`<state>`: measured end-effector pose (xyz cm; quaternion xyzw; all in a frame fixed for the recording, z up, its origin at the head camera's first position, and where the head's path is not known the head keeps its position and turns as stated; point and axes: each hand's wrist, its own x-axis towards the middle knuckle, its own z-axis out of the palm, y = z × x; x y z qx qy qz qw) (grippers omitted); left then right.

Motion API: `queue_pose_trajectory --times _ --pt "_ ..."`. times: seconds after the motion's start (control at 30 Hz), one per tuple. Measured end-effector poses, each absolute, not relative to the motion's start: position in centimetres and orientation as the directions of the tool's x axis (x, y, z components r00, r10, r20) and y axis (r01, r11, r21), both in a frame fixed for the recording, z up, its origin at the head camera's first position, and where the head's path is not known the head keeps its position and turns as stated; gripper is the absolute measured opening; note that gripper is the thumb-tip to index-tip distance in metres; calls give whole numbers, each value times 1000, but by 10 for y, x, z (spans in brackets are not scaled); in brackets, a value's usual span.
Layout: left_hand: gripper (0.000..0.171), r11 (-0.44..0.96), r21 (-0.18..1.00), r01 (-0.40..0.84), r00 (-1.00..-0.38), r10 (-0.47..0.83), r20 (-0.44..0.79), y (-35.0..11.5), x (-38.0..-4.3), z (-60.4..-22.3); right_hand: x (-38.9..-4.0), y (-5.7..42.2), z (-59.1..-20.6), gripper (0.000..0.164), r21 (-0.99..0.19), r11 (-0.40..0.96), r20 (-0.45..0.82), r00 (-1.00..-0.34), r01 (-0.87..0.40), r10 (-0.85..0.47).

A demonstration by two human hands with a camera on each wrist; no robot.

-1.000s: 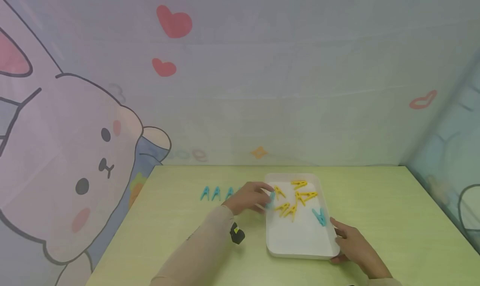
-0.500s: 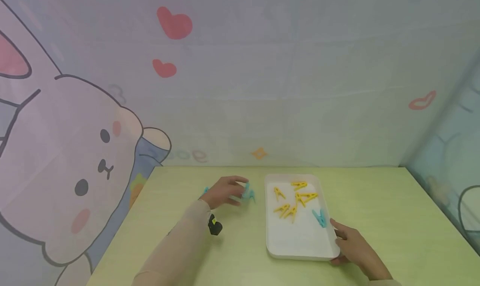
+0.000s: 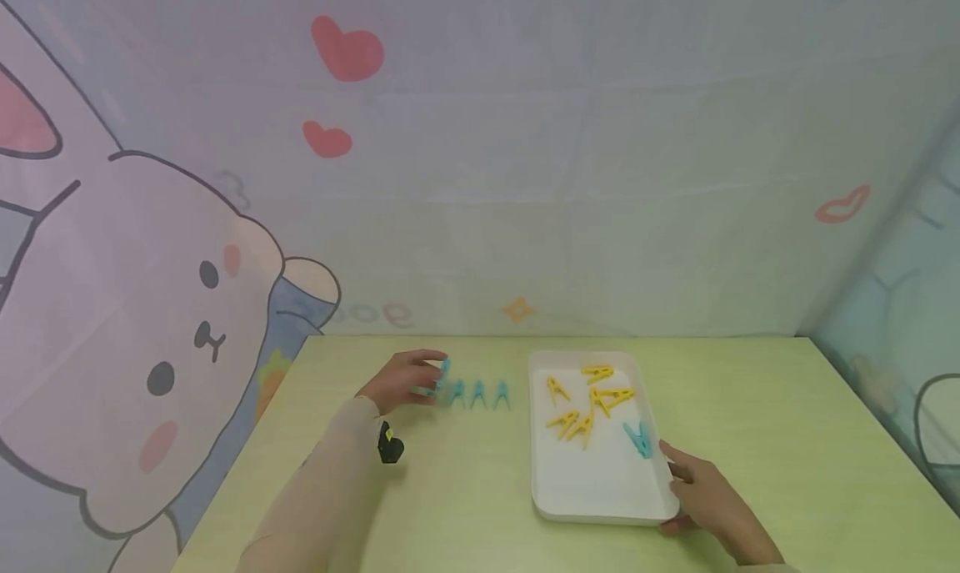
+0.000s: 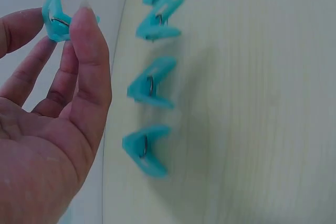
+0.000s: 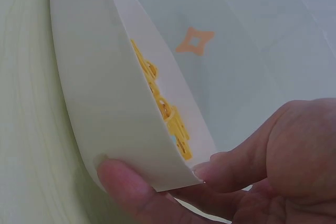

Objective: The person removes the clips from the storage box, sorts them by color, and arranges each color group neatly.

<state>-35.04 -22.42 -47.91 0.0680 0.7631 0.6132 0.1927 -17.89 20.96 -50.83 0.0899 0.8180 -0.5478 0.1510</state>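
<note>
My left hand (image 3: 405, 381) pinches a turquoise clothespin (image 4: 56, 23) between thumb and fingertips, at the left end of a row on the table. Several more turquoise clothespins (image 3: 478, 394) make up that row, their legs pointing toward me. To the right lies a white rectangular tray (image 3: 600, 506). It contains several yellow clothespins (image 3: 597, 374), mostly in its far half, and one turquoise clothespin (image 3: 640, 439) by the right wall. My right hand (image 3: 707, 494) grips the tray's near right side, fingers curled at its rim and wall in the right wrist view.
The pale green table (image 3: 787, 423) ends at a wall cloth (image 3: 600, 181) printed with hearts and a large rabbit. A black wrist device (image 3: 389, 444) hangs under the left sleeve (image 3: 315, 481).
My left hand has moved left from the tray's left rim, carrying the turquoise clothespin past the row to its left end. The right hand and the tray have stayed in place.
</note>
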Motion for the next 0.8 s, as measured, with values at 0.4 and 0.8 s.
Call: queue_pose_trajectory --times 0.4,0.8 --pt "47 310 937 -162 -946 220 -237 -262 -356 -485 -178 209 -507 57 -861 397 -352 -936 319 -10" --pt "43 455 870 -189 -971 46 -234 -278 -354 -487 -177 207 -502 57 -862 405 -341 -940 306 -15"
